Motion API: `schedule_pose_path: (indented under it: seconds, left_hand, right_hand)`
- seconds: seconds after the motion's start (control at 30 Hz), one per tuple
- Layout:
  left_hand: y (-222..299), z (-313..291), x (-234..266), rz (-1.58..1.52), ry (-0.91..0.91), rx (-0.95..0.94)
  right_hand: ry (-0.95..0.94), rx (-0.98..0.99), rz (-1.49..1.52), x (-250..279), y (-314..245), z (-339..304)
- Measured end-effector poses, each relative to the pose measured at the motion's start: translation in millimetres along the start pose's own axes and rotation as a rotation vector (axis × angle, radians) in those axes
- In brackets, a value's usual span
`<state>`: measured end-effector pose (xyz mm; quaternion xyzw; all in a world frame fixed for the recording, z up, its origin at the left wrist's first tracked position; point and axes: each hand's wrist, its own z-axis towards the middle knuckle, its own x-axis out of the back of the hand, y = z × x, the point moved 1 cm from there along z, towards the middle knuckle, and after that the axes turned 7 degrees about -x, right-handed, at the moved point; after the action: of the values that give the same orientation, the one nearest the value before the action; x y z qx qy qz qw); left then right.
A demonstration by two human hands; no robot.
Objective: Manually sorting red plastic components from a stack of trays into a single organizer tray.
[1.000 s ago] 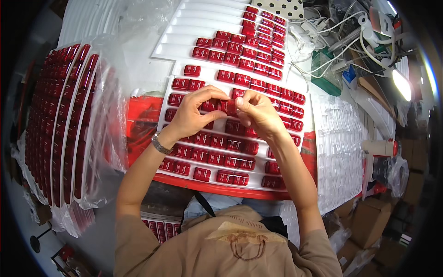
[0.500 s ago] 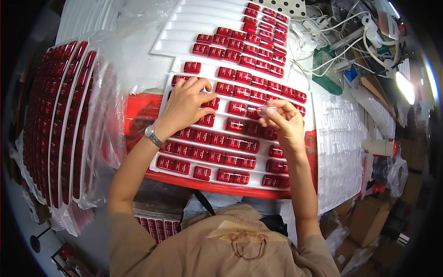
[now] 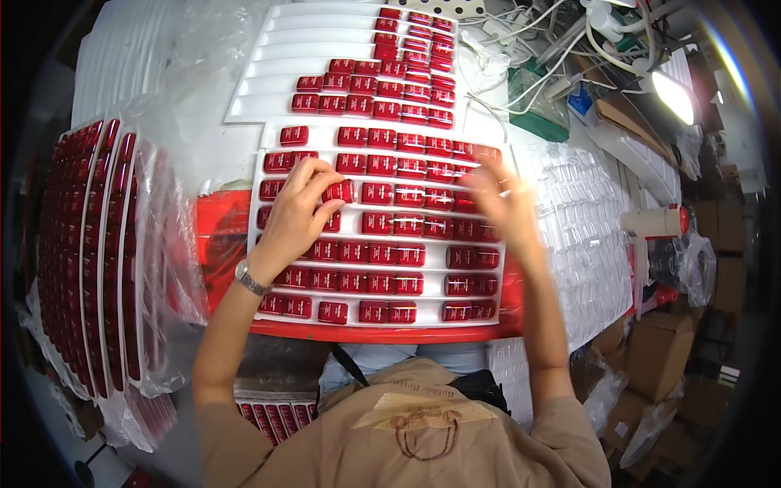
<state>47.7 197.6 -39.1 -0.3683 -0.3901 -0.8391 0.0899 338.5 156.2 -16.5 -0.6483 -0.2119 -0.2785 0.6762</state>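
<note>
A white ridged tray [image 3: 435, 257] lies before me, its rows filled with small glossy red rectangular containers [image 3: 376, 193] that carry white print. My left hand [image 3: 297, 213], with a metal watch on its wrist, reaches over the left part of the tray. Its thumb and fingers pinch one slightly tilted red container [image 3: 338, 192] at a gap in a row. Over the tray's right edge is my right hand [image 3: 508, 203], smeared by motion; its fingers and anything in them cannot be made out.
Behind stands a second white tray [image 3: 272, 69], partly filled with red containers. Upright trays of red pieces in plastic wrap [image 3: 89, 260] stand at left. Clear plastic trays [image 3: 586, 220] lie at right, below tangled white cables [image 3: 533, 61], a green box [image 3: 537, 106] and a bright lamp [image 3: 674, 98].
The whole view has shifted. My right hand, which pinched a small clear piece over the tray, has moved toward its right edge and blurred. A red container now shows between my left fingertips.
</note>
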Motion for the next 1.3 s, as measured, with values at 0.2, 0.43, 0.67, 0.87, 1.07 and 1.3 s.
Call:
schedule_pose_path:
  seconds: [0.2, 0.43, 0.67, 0.87, 1.07, 1.3]
  left_hand:
    - [-7, 16, -19, 0.069, -0.177, -0.118]
    - [-75, 44, 36, 0.325, -0.059, 0.082]
    - [-40, 42, 19, -0.293, -0.020, 0.054]
    - [9, 25, -1, -0.532, 0.080, 0.012]
    - [-55, 34, 27, 0.106, 0.118, 0.126]
    - [-53, 50, -11, 0.245, -0.225, 0.225]
  right_hand:
    - [0.380, -0.237, -0.955, 98, 122, 52]
    - [0.398, -0.101, -0.854, 100, 119, 64]
    - [-0.186, -0.119, 0.759, -5, -39, 29]
    - [-0.199, 0.159, 0.317, -55, -73, 14]
    - [0.128, -0.164, -0.083, 26, 8, 32]
    - [0.284, -0.217, -0.884, 83, 129, 18]
